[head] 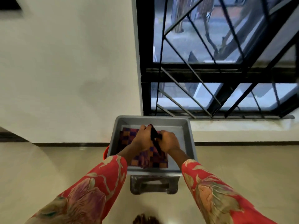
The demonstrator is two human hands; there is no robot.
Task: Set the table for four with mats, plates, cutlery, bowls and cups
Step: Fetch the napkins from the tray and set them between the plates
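1. A person in red floral sleeves reaches both hands into a grey plastic tub (pixel 184 126) that sits on a small dark stool (pixel 153 185) by a barred window (pixel 210 62), at the start of laying a table for four

2. The left hand (pixel 143 138) and right hand (pixel 169 141) meet over the middle of the tub, each curled closed around a dark, narrow item (pixel 156 139) raised between them; whether it is a rolled mat or a bundle of something else cannot be told

3. Directly under both hands lies a checked purple-and-orange mat (pixel 127 136), flat on the tub floor, spreading out to the left of the left hand and back toward the person's wrists

4. The dark item's long axis runs from beyond the knuckles back toward the person, tilted slightly right, between the two palms; neither hand is clearly nearer

5. No table, plates, cutlery, bowls or cups are in view, so the task appears barely begun

6. An orange rim (pixel 106 152) peeks out just left of the tub, behind the left forearm
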